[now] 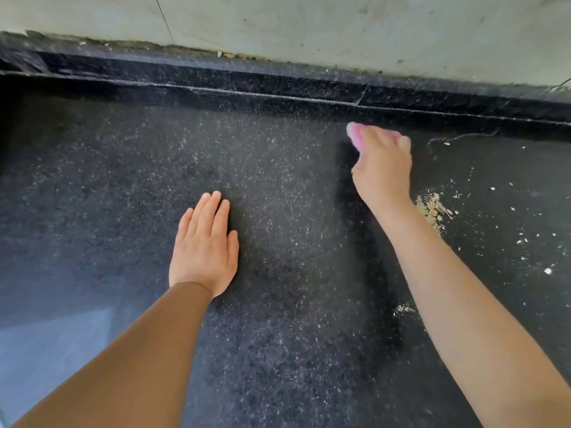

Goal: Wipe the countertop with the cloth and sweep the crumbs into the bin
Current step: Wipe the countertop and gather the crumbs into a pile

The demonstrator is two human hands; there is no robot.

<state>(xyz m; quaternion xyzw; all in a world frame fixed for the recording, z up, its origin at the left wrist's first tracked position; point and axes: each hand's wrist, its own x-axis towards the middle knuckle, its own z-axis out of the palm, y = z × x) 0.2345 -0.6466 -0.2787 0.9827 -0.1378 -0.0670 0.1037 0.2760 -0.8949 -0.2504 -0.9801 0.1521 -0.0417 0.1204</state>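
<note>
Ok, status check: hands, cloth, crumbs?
Right hand grips pink cloth near back edge. Left hand flat on countertop. Crumb pile and scattered bits at right, unswept. Bin not in view.

A pale grey-green plastered wall fills the far side of the scene, its surface mottled with dark specks and faint stains. A thin dark line runs slantwise down it at the far left. Where the wall meets the stone below, a ragged seam of crumbling yellowish filler shows, chipped in places. Under that seam lies a raised black speckled stone ledge, a low upstand running from left to right, with a fine pale crack crossing it right of centre. Soft daylight falls across the scene; a bluish sheen glows at the near left.
</note>
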